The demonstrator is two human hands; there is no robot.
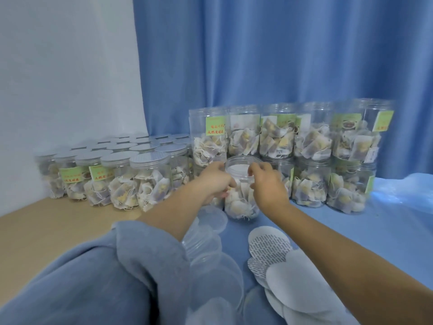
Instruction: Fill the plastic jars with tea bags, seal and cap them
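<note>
At the far left, well away from the central jar [242,186], a block of capped jars [105,170] stands on the bare wooden part of the tabletop [42,228], each packed with tea bags under a silver-lined lid. The left arm, its blue sleeve [145,252] pushed back to mid-forearm, reaches forward and slightly rightward to the central jar. The left hand [214,181] wraps the jar's left side, fingers curled round its wall just under the rim, so that grip is clamped on the jar. The jar stands upright on the blue cloth [328,221], filled with tea bags [239,202], a clear cap [241,168] sitting on its mouth. The right hand [267,184] comes in from the right, wrist bent down, fingertips [251,171] pinching the cap's right edge; this grip is closed on the cap. Nearer the person than the jar lie loose clear caps [208,231] and, to their right, a spread of round seal liners [269,245]. Behind and to the right of the jar, uncapped filled jars [311,137] are stacked two high against a blue curtain [281,55].
</note>
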